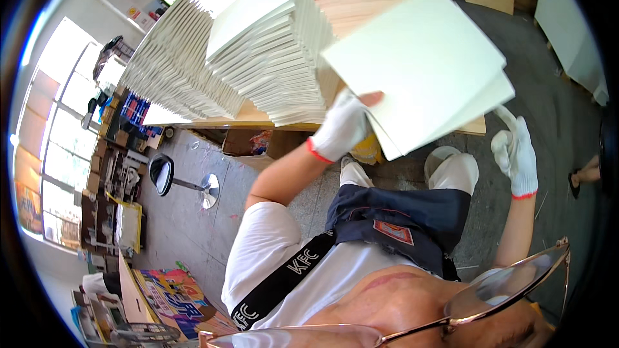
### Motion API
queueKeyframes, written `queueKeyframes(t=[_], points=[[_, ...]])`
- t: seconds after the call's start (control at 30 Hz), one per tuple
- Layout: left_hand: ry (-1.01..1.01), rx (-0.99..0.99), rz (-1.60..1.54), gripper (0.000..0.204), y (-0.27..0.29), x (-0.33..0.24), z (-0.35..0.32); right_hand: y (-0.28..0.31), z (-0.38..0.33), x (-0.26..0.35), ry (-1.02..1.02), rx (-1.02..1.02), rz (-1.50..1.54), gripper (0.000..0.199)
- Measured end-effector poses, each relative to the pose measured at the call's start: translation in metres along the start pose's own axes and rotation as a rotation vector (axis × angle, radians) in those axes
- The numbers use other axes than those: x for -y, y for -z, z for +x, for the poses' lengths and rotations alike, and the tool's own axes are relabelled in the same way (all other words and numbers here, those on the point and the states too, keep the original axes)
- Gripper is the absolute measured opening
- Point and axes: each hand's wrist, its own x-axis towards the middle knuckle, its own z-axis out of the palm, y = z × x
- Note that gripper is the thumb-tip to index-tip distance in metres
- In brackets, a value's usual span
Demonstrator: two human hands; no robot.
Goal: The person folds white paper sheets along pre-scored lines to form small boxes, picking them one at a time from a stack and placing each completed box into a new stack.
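Two thin white boards (419,64), slightly fanned so that the lower one shows along the right and lower edges, are held up over the table's near right side. My left hand (342,125), in a white glove with a red cuff, grips them at their left edge, thumb on top and fingers hidden beneath. My right hand (516,151), gloved alike, is just beyond their lower right corner. Its index finger stretches toward that corner and the other fingers are bent. Whether the fingertip touches the board cannot be made out. I see nothing in that hand.
Two tall stacks of white boards, a left stack (180,58) and a right stack (267,51), stand on the wooden table (354,6). Under it is a cardboard box (248,145). A black stool (161,174) stands left. Another person's foot (583,177) shows at far right.
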Motion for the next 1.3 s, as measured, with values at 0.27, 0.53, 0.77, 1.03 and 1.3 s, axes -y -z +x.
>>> queueKeyframes(t=[0.27, 0.53, 0.77, 1.03, 1.3], points=[[-0.487, -0.197, -0.008, 0.032, 0.015, -0.155, 0.010, 0.003, -0.012, -0.021, 0.001, 0.117, -0.030, 0.050], [-0.396, -0.427, -0.280, 0.027, 0.066, -0.206, 0.063, 0.009, -0.013, -0.032, 0.004, 0.130, 0.019, 0.049], [-0.303, -0.351, -0.292, 0.040, 0.068, -0.205, 0.057, 0.013, -0.018, -0.031, -0.016, 0.075, 0.013, 0.048], [-0.422, -0.226, -0.400, 0.056, 0.051, -0.184, -0.015, 0.021, -0.018, -0.041, -0.035, 0.034, 0.018, 0.047], [-0.608, 0.223, 0.491, 0.060, 0.015, -0.029, -0.002, 0.039, 0.025, -0.015, 0.091, -0.096, -0.283, 0.035]])
